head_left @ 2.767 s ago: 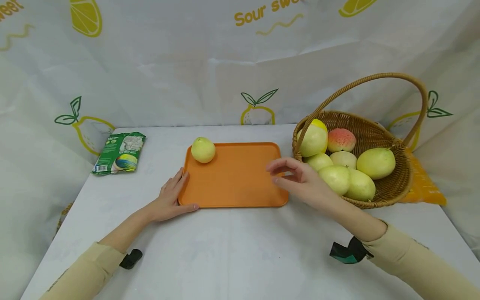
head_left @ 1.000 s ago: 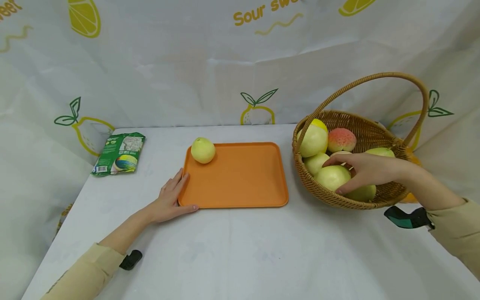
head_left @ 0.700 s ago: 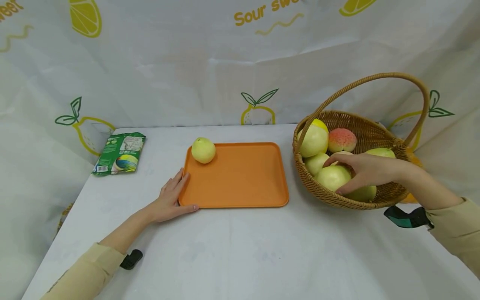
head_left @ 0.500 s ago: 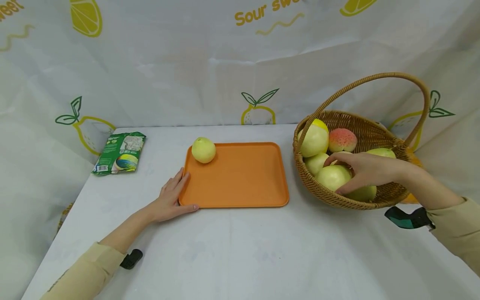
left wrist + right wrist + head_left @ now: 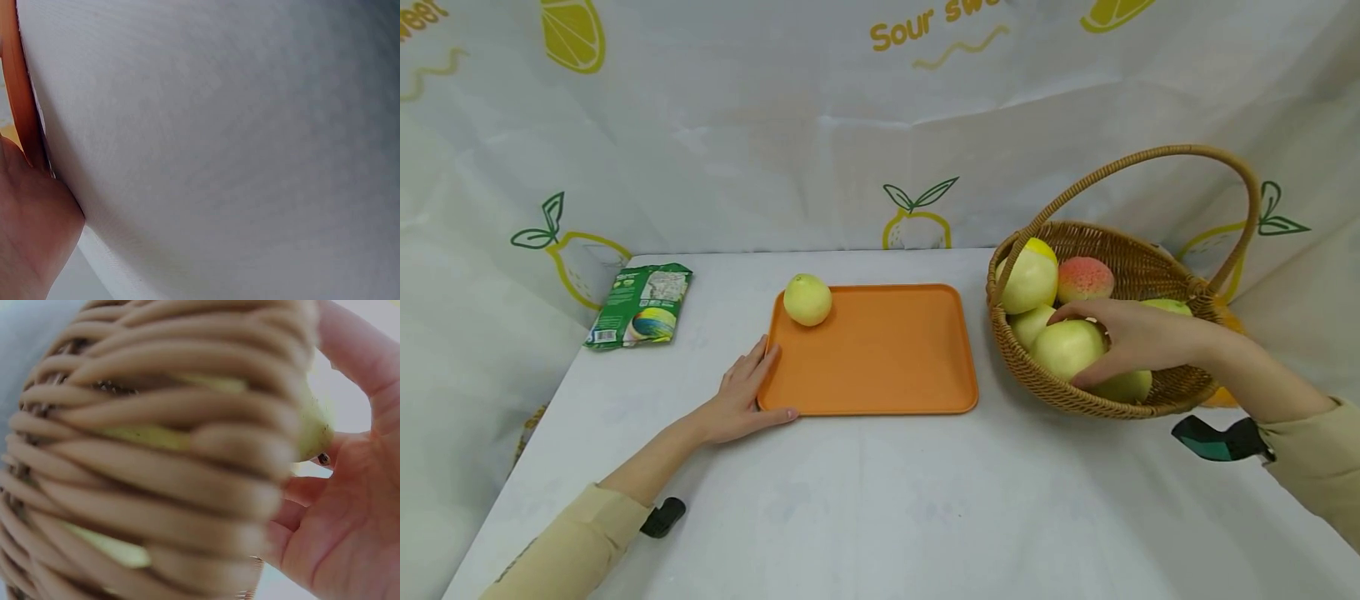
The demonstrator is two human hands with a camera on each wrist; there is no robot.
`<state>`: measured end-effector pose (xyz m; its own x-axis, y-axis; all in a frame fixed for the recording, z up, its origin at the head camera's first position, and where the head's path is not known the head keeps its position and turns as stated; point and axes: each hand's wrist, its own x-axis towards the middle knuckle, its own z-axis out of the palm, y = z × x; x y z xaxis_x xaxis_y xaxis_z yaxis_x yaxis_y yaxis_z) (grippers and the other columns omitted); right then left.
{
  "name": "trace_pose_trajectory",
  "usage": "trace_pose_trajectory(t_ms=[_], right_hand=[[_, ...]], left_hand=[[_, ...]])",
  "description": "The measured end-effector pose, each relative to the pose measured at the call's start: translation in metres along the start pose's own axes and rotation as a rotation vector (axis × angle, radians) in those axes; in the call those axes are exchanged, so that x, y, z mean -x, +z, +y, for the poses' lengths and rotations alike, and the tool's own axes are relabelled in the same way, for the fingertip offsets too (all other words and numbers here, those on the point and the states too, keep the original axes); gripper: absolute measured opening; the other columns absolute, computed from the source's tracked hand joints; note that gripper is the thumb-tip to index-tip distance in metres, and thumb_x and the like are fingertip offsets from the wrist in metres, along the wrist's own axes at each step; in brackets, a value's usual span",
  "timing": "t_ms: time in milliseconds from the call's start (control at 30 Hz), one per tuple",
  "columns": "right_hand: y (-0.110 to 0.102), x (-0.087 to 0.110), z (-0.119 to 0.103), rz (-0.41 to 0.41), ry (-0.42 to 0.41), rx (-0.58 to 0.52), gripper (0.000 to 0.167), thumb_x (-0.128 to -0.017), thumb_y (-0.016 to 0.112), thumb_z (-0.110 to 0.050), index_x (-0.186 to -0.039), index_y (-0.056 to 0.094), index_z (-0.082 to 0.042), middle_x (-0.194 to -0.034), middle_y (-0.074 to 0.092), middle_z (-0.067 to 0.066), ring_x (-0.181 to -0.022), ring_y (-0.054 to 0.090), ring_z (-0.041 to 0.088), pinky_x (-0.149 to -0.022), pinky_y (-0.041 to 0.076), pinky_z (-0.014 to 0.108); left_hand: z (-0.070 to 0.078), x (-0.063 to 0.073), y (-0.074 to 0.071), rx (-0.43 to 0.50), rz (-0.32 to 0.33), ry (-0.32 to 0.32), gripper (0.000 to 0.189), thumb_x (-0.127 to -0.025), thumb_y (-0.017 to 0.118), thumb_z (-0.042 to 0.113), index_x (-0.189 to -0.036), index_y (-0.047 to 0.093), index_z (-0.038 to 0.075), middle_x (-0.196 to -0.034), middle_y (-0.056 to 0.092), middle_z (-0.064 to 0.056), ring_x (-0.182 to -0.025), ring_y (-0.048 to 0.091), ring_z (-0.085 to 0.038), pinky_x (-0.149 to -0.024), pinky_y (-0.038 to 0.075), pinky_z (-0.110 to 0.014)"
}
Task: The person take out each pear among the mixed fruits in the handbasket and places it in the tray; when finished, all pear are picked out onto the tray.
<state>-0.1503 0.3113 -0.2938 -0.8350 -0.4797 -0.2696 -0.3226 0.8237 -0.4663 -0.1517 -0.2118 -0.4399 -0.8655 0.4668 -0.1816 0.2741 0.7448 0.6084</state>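
Observation:
At the left end of the orange tray (image 5: pixel 880 358), my left hand (image 5: pixel 733 404) rests with fingers extended along the side rim and thumb by the front edge. In the left wrist view, part of that hand (image 5: pixel 34 231) touches the tray's rim (image 5: pixel 25 106). A pale yellow-green round fruit (image 5: pixel 807 300) sits in the tray's far left corner. My right hand (image 5: pixel 1138 337) reaches into the wicker basket (image 5: pixel 1037 392), fingers and thumb curved around a pale green round fruit (image 5: pixel 1066 350). Basket weave covers most of the fruit in the right wrist view.
Around the gripped fruit lie several others, among them a red peach (image 5: pixel 1085 279) and a large pale fruit (image 5: pixel 1028 282). The basket's tall handle (image 5: pixel 1157 152) arches overhead. A green packet (image 5: pixel 640 307) lies back left; an orange packet (image 5: pixel 1228 321) is partly hidden behind the basket.
My right hand moved from above the tray's right end into the basket and onto a pale green fruit, which has now shifted up slightly. The left hand stayed in place.

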Motion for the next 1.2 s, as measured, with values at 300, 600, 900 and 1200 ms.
trace_pose_trajectory(t_ms=[300, 600, 900, 1200], right_hand=[[-0.002, 0.006, -0.004, 0.077, -0.016, -0.050, 0.073, -0.073, 0.086, -0.038, -0.132, 0.048, -0.018, -0.115, 0.053, 0.009, -0.095, 0.052, 0.025, -0.072, 0.048, 0.034], [-0.002, 0.012, -0.011, 0.116, 0.074, -0.177, 0.076, -0.080, 0.082, -0.031, -0.142, 0.040, -0.017, -0.125, 0.049, 0.012, -0.103, 0.053, 0.029, -0.075, 0.053, 0.032], [0.000, 0.016, -0.021, 0.202, 0.134, -0.298, 0.079, -0.083, 0.080, -0.025, -0.146, 0.033, -0.019, -0.131, 0.044, 0.012, -0.111, 0.050, 0.029, -0.075, 0.052, 0.028], [0.006, 0.012, -0.045, 0.323, 0.104, -0.429, 0.075, -0.082, 0.081, -0.015, -0.142, 0.039, -0.026, -0.142, 0.033, -0.006, -0.107, 0.044, 0.019, -0.079, 0.049, 0.014]], left_hand=[[-0.001, 0.000, 0.000, -0.002, -0.003, 0.000, 0.106, -0.086, 0.066, 0.055, -0.157, 0.003, 0.009, -0.162, -0.014, -0.009, -0.145, -0.011, -0.042, -0.112, -0.006, -0.063], [-0.003, -0.001, 0.000, -0.004, -0.003, 0.007, 0.106, -0.086, 0.066, 0.055, -0.158, 0.003, 0.009, -0.162, -0.014, -0.010, -0.145, -0.011, -0.041, -0.112, -0.006, -0.062], [-0.003, -0.001, 0.001, -0.017, 0.002, 0.008, 0.106, -0.086, 0.067, 0.055, -0.157, 0.003, 0.008, -0.162, -0.014, -0.010, -0.146, -0.010, -0.041, -0.112, -0.005, -0.061], [-0.005, -0.002, 0.000, -0.027, 0.008, 0.023, 0.106, -0.086, 0.067, 0.054, -0.157, 0.004, 0.008, -0.162, -0.013, -0.010, -0.146, -0.009, -0.039, -0.113, -0.005, -0.060]])
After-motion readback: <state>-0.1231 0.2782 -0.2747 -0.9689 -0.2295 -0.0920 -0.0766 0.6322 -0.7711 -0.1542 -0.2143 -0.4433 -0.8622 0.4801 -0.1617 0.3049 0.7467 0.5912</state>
